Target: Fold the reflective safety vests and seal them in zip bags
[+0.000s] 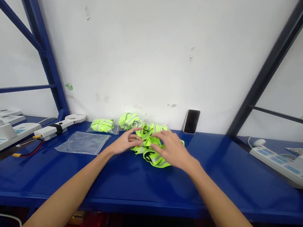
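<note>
A loose heap of neon yellow-green reflective straps [154, 157], with silver stripes, lies crumpled on the blue table [122, 182]. My left hand [126, 141] is at the heap's left side, fingers bent and thumb apart from them. Over its right side, my right hand [174, 150] has its fingers spread and curved. Neither hand visibly grips the straps, though I cannot tell whether the fingertips touch them. Left of my left hand, a clear plastic bag [84, 143] lies flat. Two more bundles of neon straps, a left one [102, 125] and a middle one [129, 120], rest near the wall with clear plastic bags.
A phone [192, 121] leans upright against the white wall. At left are a small white fan [75, 117], a white device with a black band [53, 129], a cable with yellow connectors [32, 154] and a power strip [10, 138]. Another power strip [284, 165] is at right.
</note>
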Demonstrator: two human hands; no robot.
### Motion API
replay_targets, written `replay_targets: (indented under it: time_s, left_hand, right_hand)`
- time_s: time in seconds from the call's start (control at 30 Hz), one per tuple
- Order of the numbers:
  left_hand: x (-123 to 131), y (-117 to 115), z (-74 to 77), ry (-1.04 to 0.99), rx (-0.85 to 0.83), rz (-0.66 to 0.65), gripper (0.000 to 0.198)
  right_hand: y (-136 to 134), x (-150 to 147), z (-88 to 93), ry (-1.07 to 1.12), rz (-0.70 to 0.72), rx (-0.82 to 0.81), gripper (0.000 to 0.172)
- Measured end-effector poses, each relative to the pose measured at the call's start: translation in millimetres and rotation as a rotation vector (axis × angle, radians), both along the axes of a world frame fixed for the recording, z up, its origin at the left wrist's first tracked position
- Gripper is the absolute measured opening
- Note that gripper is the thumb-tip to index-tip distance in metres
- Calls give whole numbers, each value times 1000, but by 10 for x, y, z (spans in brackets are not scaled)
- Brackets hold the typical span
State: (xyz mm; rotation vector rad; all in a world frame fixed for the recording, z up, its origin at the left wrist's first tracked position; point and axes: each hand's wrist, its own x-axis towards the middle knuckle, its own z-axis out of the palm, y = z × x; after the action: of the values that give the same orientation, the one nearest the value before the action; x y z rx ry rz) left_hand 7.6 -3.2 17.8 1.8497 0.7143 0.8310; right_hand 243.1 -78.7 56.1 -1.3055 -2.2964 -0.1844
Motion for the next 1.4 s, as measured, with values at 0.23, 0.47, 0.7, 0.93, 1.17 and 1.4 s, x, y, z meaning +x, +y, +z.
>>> replay_targets:
  time_s: [0.23,0.47,0.7,0.93,1.17,1.4]
  left_hand:
    - [39,0,-158,422,555,98,63]
    - [84,-15,-66,192,594,344,38]
    - [91,-52,73,-132,-199,79,51]
    - [29,-225,159,382,-90,-249,60]
    - [133,-141,-17,347,375,135,31]
    - [64,-3,-90,42,-88,56,34]
  right_hand:
    - [77,-151,-314,-227,-67,-184,64]
    - [205,227,-48,248,30,-177,39]
    - [209,341,130,621,211,-413,34]
    - [393,219,-162,357,117,-572,29]
    - [-45,112,102,218,170,-51,37]
    - [-122,73,158,-281,313,-266,47]
